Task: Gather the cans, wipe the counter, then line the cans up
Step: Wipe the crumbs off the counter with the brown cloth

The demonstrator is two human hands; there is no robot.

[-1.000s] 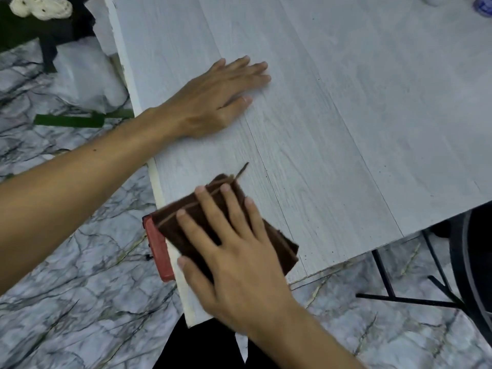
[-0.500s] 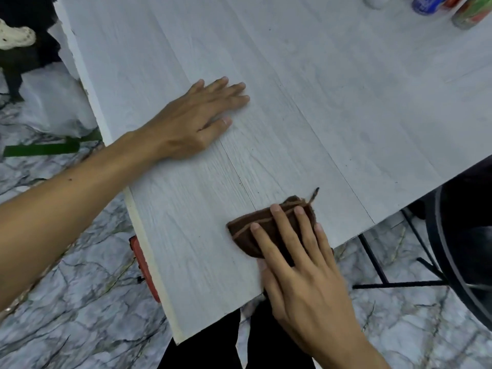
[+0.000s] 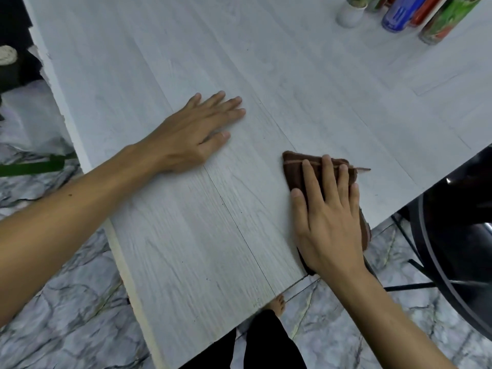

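Now your flat right hand (image 3: pixel 328 217) presses the brown cloth (image 3: pixel 295 166) mid-wipe, left hand (image 3: pixel 194 134) open on the tabletop (image 3: pixel 292 75); gathered cans (image 3: pixel 415 14) await lining.

Pale wood-grain counter (image 3: pixel 266 62) with a cloth, two hands and cans on it.

A folded brown cloth (image 3: pixel 295 169) lies near the front edge under the flat right hand (image 3: pixel 327 222); the left hand (image 3: pixel 191 131) rests palm-down beside it, apart; cans (image 3: pixel 399 14) stand clustered at the far right corner.
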